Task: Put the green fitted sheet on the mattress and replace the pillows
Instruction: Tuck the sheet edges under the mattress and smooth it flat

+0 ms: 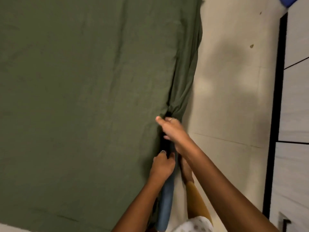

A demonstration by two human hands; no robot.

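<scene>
The green fitted sheet (pixel 80 97) covers the top of the mattress and fills the left of the view. Its right side hangs loose and bunched down the mattress edge (pixel 185 77). My right hand (pixel 173 131) grips the gathered sheet at the bed's right edge, fingers curled round the fabric. Just below it, my left hand (pixel 162 164) grips the sheet edge too, thumb on top. Between the hands a dark gap shows under the sheet. A blue strip of the bed side (pixel 165 206) shows below my left hand. No pillows are in view.
Beige floor (pixel 230 97) runs along the right of the bed. A pale cabinet with a black frame (pixel 277 114) stands at the far right. A blue object (pixel 286 1) sits at the top right corner. My bare foot (pixel 186 171) stands beside the bed.
</scene>
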